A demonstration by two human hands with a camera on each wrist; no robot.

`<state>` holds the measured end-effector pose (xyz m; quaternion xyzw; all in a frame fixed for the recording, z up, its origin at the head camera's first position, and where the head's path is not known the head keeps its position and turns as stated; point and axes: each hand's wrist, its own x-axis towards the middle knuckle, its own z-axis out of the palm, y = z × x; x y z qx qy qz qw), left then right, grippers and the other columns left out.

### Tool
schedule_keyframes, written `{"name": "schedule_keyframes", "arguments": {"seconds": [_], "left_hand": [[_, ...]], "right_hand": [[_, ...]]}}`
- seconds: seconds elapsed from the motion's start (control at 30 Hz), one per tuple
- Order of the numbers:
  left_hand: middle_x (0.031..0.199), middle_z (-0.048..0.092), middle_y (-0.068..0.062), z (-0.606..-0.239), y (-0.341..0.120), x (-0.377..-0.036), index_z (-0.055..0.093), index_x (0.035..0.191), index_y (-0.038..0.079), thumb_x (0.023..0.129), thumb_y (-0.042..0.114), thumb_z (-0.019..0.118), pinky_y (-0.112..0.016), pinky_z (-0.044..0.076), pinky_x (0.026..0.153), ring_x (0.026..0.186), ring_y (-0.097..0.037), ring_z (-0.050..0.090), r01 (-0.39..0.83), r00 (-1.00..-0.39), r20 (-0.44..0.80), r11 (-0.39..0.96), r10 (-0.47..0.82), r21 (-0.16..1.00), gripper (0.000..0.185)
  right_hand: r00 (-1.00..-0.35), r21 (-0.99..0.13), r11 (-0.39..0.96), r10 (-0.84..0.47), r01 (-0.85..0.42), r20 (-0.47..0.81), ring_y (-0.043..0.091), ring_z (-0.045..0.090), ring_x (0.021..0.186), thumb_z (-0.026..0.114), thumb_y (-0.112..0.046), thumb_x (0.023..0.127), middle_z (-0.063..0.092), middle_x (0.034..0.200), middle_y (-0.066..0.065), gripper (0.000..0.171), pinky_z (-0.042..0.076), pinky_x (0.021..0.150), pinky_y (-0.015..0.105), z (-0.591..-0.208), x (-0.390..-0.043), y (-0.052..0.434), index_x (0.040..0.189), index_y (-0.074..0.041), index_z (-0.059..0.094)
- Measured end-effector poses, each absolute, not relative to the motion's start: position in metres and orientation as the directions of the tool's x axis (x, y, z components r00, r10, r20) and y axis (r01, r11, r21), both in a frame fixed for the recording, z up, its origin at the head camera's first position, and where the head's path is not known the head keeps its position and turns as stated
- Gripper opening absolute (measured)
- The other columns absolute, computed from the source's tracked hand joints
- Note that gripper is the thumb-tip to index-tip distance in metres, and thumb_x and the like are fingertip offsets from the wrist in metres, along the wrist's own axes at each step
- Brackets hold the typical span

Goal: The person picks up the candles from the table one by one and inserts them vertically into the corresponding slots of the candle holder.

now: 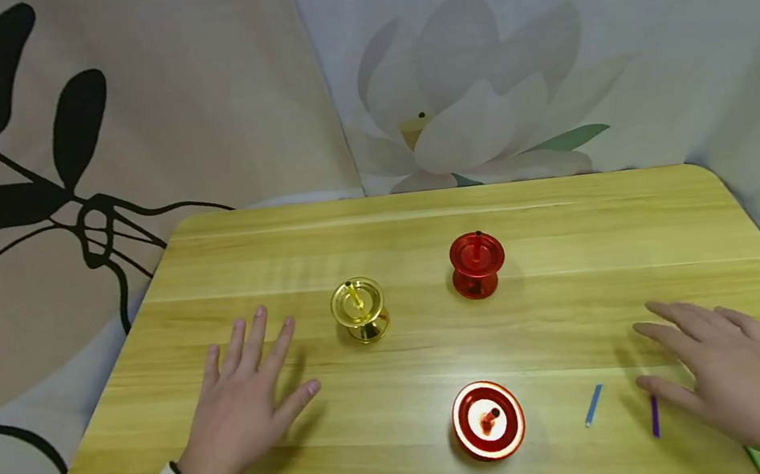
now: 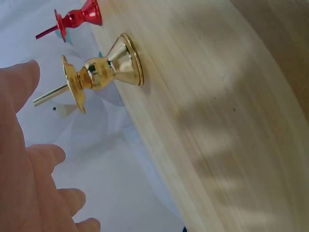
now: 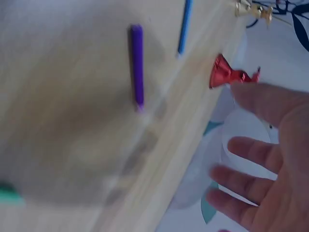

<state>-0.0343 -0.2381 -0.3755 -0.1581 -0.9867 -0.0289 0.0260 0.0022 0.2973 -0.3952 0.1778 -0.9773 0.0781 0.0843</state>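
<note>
My left hand (image 1: 246, 401) lies flat and open on the wooden table (image 1: 568, 227), fingers spread, a little left of a gold candle holder (image 1: 359, 309) (image 2: 104, 70). My right hand (image 1: 719, 363) hovers open at the table's right front, its thumb just beside a purple stick (image 1: 655, 416) (image 3: 137, 65). A blue stick (image 1: 593, 405) (image 3: 184, 26) lies left of it. A red holder (image 1: 476, 264) (image 2: 77, 19) stands farther back. Another red holder (image 1: 488, 420) stands near the front edge between my hands. Neither hand holds anything.
A green stick (image 1: 756, 459) (image 3: 8, 194) shows at the lower right under my right wrist. Cloth with leaf and flower prints (image 1: 464, 112) hangs behind the table. The table's rounded corners and edges are close on the left and right.
</note>
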Motion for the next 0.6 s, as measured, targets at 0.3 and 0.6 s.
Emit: {"name": "schedule_keyframes", "arguments": {"seconds": [0.3, 0.6], "left_hand": [[0.163, 0.024, -0.017, -0.378, -0.237, -0.035, 0.026, 0.161, 0.017, 0.098, 0.067, 0.046, -0.071, 0.012, 0.114, 0.148, -0.045, 0.020, 0.299, -0.954, 0.005, 0.948, 0.300, 0.106, 0.083], [0.163, 0.024, -0.015, -0.382, -0.233, -0.031, 0.029, 0.160, 0.015, 0.097, 0.064, 0.049, -0.070, 0.014, 0.114, 0.147, -0.046, 0.022, 0.301, -0.953, -0.003, 0.943, 0.304, 0.144, 0.082]], "right_hand": [[-0.891, -0.081, 0.903, -0.398, -0.423, 0.219, 0.001, 0.053, 0.063, 0.088, -0.032, 0.069, 0.049, 0.068, -0.025, 0.024, 0.044, 0.073, 0.045, -0.412, 0.003, 0.267, 0.073, -0.031, 0.064], [-0.929, -0.114, 0.922, -0.363, -0.369, 0.075, -0.007, 0.042, 0.057, 0.084, -0.050, 0.075, 0.043, 0.062, -0.025, 0.038, 0.038, 0.066, 0.035, -0.419, 0.007, 0.247, 0.063, -0.034, 0.052]]}}
